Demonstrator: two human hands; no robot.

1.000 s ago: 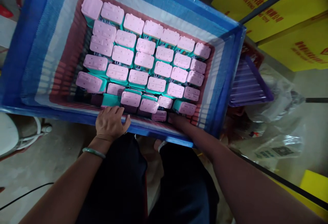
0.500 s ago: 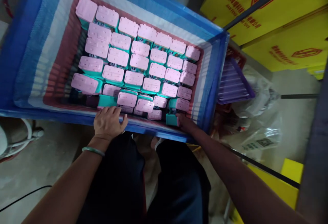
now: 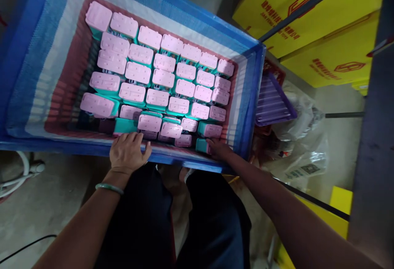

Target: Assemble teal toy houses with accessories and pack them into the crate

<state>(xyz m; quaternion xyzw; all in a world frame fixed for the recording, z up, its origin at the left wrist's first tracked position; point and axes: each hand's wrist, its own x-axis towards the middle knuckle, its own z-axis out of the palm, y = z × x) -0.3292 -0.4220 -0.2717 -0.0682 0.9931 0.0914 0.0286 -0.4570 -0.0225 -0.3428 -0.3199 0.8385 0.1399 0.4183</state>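
Observation:
A large blue plastic crate [image 3: 191,163] fills the upper left, lined with striped woven sheeting. Inside stand rows of small boxes with pink lids [image 3: 138,72] and teal bodies. My left hand [image 3: 127,152] lies over the crate's near rim with its fingers stretched out and the thumb apart, close to a teal box [image 3: 126,125] lying on its side. In the crate's near right corner my right hand [image 3: 218,149] has its fingers closed on the end of a small teal and pink box [image 3: 202,145]. Part of that grip is in shadow.
Yellow cartons [image 3: 332,65] with red print are stacked at the upper right behind dark metal bars. A purple basket [image 3: 272,100] and clear plastic bags [image 3: 308,154] lie right of the crate. A white tubular frame [image 3: 26,172] stands at the left.
The view has shifted a little, so the crate and cartons appear slightly further left. Both hands keep their places on the rim and the small box.

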